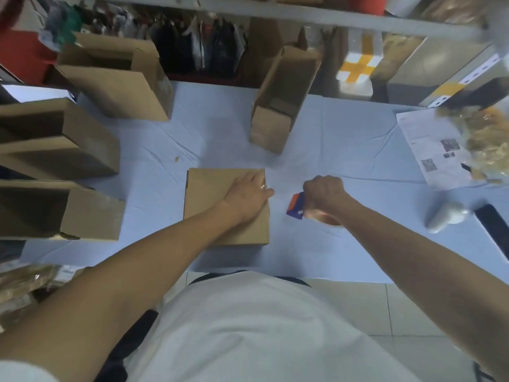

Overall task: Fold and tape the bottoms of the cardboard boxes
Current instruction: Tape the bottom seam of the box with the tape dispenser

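Left edge of tabletop [344, 139]: three assembled boxes [57, 142] lie on their sides, open ends visible; whether their bottoms are taped cannot be told. Centre: current box [214, 205] lies with folded bottom up; left hand [248, 194] presses flat on it, fingers extended. Just beside it, right hand [323, 193] is closed around a tape dispenser [296, 206]. Taping appears pending; no tape discernible on this box

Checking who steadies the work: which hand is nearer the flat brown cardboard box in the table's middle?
Left. The left hand lies flat on the flat brown cardboard box, at its right edge. The right hand is off to the box's right, apart from it, gripping a blue-and-orange tape dispenser.
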A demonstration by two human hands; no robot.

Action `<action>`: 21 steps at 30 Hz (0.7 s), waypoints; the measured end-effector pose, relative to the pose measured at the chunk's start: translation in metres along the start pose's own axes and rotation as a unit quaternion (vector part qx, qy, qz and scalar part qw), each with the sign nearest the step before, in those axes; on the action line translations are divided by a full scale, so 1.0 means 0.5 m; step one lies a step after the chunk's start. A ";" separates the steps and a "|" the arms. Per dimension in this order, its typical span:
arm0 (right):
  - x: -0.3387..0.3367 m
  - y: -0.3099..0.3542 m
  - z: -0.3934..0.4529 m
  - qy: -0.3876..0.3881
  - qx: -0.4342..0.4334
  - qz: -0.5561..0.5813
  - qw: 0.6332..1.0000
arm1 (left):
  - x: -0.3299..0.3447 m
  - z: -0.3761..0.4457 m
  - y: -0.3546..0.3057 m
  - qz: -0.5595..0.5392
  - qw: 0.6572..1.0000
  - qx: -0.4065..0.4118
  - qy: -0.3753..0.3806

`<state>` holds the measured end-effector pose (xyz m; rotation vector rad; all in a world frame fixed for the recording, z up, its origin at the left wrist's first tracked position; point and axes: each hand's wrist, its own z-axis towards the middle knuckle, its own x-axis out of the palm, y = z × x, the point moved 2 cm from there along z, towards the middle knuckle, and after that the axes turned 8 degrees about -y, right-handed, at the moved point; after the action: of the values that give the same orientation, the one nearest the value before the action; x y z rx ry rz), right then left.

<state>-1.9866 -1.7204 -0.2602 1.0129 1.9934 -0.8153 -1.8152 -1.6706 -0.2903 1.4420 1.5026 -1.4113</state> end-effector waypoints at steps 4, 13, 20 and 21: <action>-0.021 -0.068 -0.033 -0.039 0.033 0.140 0.989 | -0.015 0.009 -0.020 -0.063 0.994 -0.085 0.033; -0.004 -0.076 -0.097 -0.171 -0.091 0.372 0.908 | -0.042 -0.068 -0.010 -0.650 0.709 -0.270 0.042; -0.020 -0.034 -0.090 -0.167 -0.136 0.407 0.888 | -0.051 -0.099 -0.001 -0.679 0.668 -0.303 -0.018; -0.023 -0.031 -0.088 -0.165 -0.139 0.404 0.889 | -0.055 -0.100 0.003 -0.660 0.685 -0.308 -0.029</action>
<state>-2.0095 -1.6978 -0.2246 1.2797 1.1720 -0.2043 -1.7960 -1.6315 -0.2531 -0.3416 2.7668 -1.2507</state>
